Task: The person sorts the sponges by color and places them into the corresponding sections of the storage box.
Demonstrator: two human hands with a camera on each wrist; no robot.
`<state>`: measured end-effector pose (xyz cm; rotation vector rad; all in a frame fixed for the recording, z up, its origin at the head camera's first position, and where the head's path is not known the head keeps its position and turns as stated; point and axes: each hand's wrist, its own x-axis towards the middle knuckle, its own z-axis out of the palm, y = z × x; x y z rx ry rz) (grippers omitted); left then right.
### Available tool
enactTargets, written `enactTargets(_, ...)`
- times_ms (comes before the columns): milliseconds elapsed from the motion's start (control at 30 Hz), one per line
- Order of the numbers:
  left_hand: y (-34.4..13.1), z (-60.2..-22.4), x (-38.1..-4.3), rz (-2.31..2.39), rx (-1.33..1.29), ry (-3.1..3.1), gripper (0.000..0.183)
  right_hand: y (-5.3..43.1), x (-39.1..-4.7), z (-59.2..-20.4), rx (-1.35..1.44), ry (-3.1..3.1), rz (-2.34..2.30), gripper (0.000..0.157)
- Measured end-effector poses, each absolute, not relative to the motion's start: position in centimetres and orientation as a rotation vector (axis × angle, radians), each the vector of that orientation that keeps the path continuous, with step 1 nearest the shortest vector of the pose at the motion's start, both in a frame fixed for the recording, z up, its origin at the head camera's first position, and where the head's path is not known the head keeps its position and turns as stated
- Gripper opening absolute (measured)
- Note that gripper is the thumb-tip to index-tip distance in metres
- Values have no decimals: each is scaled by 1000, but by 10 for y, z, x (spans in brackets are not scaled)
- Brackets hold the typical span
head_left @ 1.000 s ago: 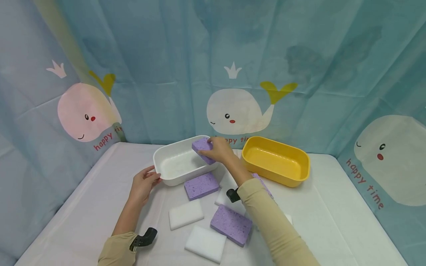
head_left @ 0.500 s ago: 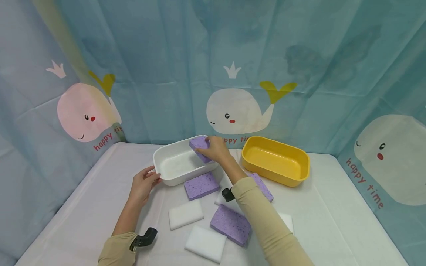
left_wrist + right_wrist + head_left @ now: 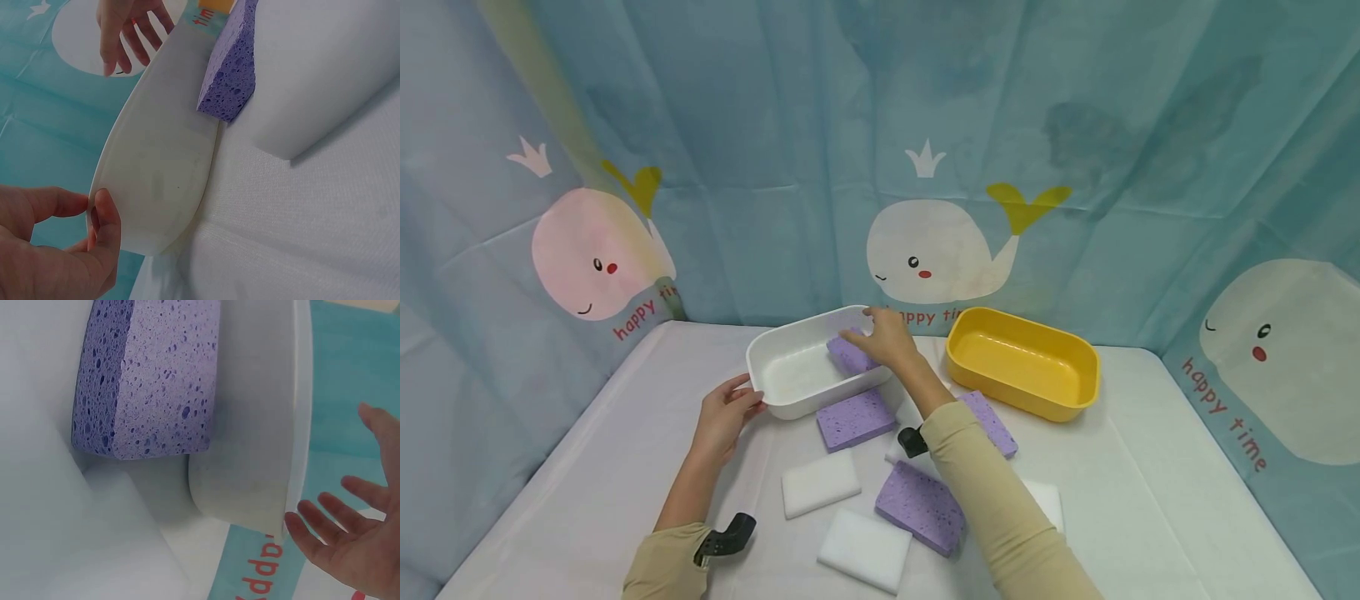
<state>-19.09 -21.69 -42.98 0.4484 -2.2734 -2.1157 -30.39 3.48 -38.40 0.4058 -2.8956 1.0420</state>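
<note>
My left hand [image 3: 722,417] pinches the rim at the left end of a white oblong plastic tub [image 3: 790,377]; the left wrist view shows thumb and fingers gripping that rim [image 3: 97,169]. Inside the tub, towards its right end, lies a purple sponge [image 3: 847,355]. Just above it hovers my right hand [image 3: 891,337], fingers spread and holding nothing. In the right wrist view the fingers [image 3: 325,525] are apart beside the tub's rim. Close to the tub's front wall another purple sponge [image 3: 856,419] rests on the table.
A yellow tub [image 3: 1022,402] stands at the back right. More purple sponges [image 3: 921,510] and several white foam pads [image 3: 865,550] lie on the white cloth, some partly hidden under the right sleeve [image 3: 1000,500]. A printed curtain [image 3: 737,167] hangs behind.
My right hand shifted slightly left over the white tub, then released the purple sponge, which dropped down inside. The left hand stayed on the rim.
</note>
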Motion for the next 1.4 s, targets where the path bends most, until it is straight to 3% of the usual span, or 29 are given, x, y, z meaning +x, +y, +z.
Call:
enactTargets(567,-217,-431,-190,-2121,453,-2276,60,57,-290,-386,491,-2760,1304,60)
enactTargets(1400,-215,-429,-190,-2134,466,-2263,61,89,-238,-375,624,-2682,1234,56)
